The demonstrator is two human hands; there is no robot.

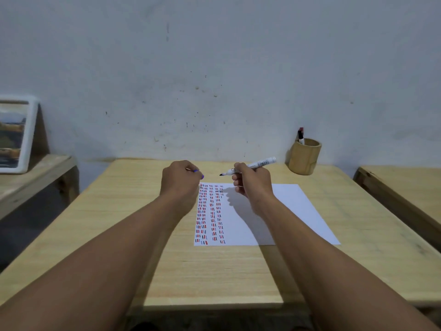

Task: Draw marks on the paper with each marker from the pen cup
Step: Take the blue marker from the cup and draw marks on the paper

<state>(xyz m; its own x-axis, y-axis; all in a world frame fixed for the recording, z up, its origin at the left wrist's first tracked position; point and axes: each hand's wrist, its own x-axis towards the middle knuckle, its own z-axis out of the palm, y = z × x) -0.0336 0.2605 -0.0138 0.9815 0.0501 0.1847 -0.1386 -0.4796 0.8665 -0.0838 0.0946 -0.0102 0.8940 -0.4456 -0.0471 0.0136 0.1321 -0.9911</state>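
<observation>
Currently the right hand [250, 185] is clamped around the barrel of an uncapped marker [250, 166], which is held above the far edge of the paper [274, 211] with its dark tip pointing left and its rear end toward the pen cup [304, 156]. The left hand [180, 181] is curled shut, and a small blue piece, probably the cap [199, 173], shows at its fingertips; the tip and the cap are near each other but apart. The marker should handle as a light, stiff plastic cylinder with a smooth, somewhat slippery barrel; grip it close behind the tip for control, as it is gripped here. The paper is thin and slides easily, so it may need to be steadied. It lies flat on the wooden table [119, 211], right of centre; rows of red and dark marks fill its left portion, and its right portion is blank. The pen cup stands at the far right corner near the wall, well apart from the paper, with one red-capped marker [300, 136] protruding. Open tabletop surrounds the paper on all sides, and the near edge is well clear of it.
</observation>
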